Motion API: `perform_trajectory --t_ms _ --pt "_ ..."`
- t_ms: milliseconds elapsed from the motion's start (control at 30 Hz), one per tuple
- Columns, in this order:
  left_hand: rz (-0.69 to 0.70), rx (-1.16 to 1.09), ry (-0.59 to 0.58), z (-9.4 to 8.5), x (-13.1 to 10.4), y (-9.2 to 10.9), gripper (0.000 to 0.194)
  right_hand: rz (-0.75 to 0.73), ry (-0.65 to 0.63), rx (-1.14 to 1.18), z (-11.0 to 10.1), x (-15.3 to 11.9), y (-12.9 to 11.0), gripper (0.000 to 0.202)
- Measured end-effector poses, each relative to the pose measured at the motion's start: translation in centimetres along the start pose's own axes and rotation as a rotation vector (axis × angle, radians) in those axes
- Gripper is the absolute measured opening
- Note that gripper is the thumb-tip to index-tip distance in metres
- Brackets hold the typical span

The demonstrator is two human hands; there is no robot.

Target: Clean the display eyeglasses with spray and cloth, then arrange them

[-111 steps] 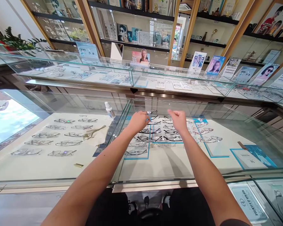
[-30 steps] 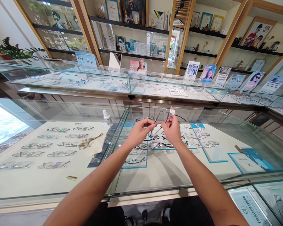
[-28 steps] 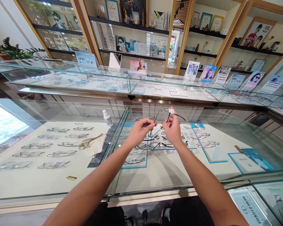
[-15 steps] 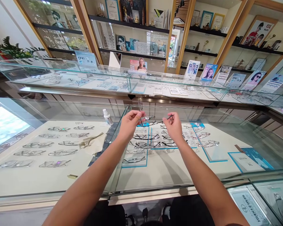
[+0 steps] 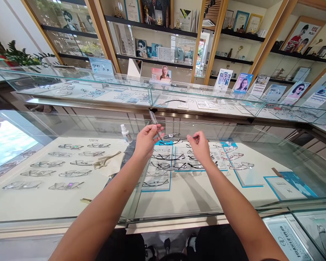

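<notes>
Above the glass counter, my left hand (image 5: 146,143) pinches a thin-framed pair of glasses (image 5: 153,116), whose lens stands up above the fingers and whose dark temple reaches out to the right. My right hand (image 5: 200,145) is level with it to the right, thumb and fingers pressed together on a small dark thin piece; whether it belongs to the same glasses cannot be made out. Beneath the hands, rows of dark-framed glasses (image 5: 168,157) lie on blue-edged sheets in the case.
A white spray bottle (image 5: 126,133) and a beige cloth (image 5: 110,163) are on the left counter, beside rows of clear-lens glasses (image 5: 74,173). Glass edges of the case (image 5: 179,218) run in front. Behind stands another display case (image 5: 103,100) with upright cards.
The glasses in my left hand have turned, so a lens now faces more toward me and a temple shows to the right. My left hand has shifted slightly left; my right hand barely moved.
</notes>
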State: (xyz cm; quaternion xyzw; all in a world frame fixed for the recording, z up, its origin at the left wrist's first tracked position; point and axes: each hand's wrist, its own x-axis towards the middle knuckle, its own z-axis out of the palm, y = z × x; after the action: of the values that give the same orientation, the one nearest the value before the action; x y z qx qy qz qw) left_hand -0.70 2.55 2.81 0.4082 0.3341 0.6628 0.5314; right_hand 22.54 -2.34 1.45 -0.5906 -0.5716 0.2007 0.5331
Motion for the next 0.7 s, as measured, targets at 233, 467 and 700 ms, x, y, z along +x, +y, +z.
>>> perform_trajectory --t_ms 233,467,700 --pt "0.006 0.144 -0.115 0.5 -0.5 0.2 0.055 -0.089 0.039 -0.131 -0.1 -0.1 0.0 0.021" --pt "0.028 0.253 -0.203 1.4 -1.8 -0.7 0.048 -0.355 0.126 -0.277 0.0 -1.2 -1.3 0.016" --pt "0.119 0.350 -0.330 2.5 -3.5 -1.4 0.035 -0.442 -0.167 -0.062 1.5 -2.5 -1.8 0.027"
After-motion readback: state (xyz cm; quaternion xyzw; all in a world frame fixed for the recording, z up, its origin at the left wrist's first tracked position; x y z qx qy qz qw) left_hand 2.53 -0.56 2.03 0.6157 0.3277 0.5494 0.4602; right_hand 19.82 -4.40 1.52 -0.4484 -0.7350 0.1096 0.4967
